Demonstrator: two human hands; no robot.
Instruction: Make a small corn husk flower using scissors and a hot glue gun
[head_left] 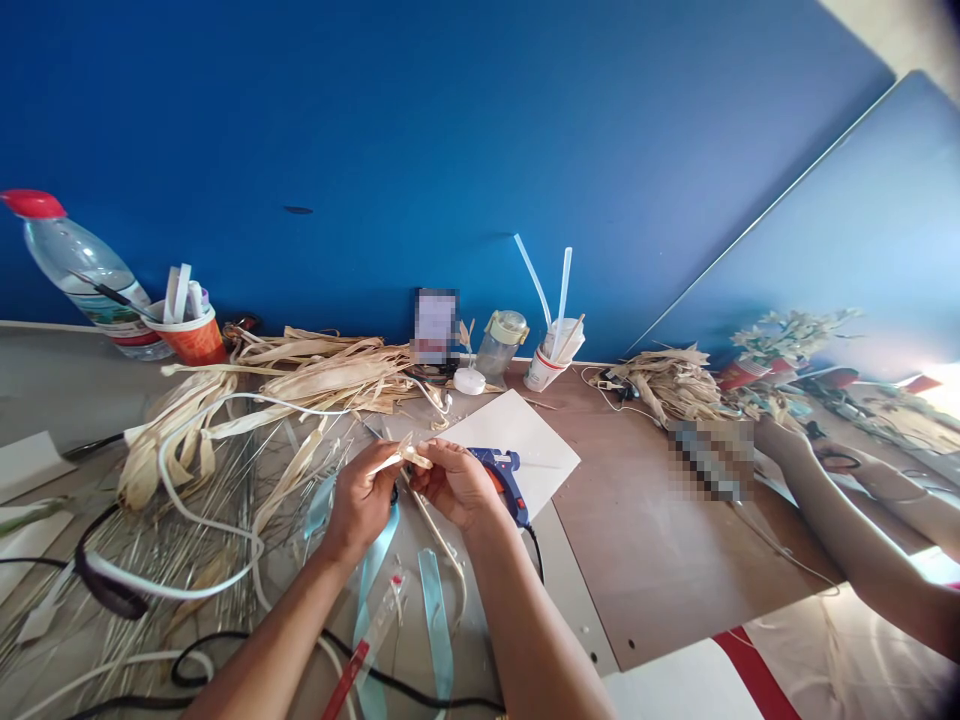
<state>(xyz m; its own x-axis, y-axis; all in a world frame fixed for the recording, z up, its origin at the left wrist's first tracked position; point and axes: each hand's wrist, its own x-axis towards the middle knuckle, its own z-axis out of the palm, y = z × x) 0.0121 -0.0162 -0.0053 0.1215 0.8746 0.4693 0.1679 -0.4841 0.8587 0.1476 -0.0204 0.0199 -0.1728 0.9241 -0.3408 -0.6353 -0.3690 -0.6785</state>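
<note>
Work on the small husk piece (411,457) looks partway, the left hand (360,505) and right hand (459,487) both pinching it above the surface (45,370), while many dried husks (337,372) lie unused (the glue gun (511,487) too is unheld).

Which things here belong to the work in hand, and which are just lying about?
Work in hand:
pale husk piece, held between left hand and right hand
probably husk pile, glue gun

Apparently just lying about:
red-capped bottle
clear lidded cup
</note>
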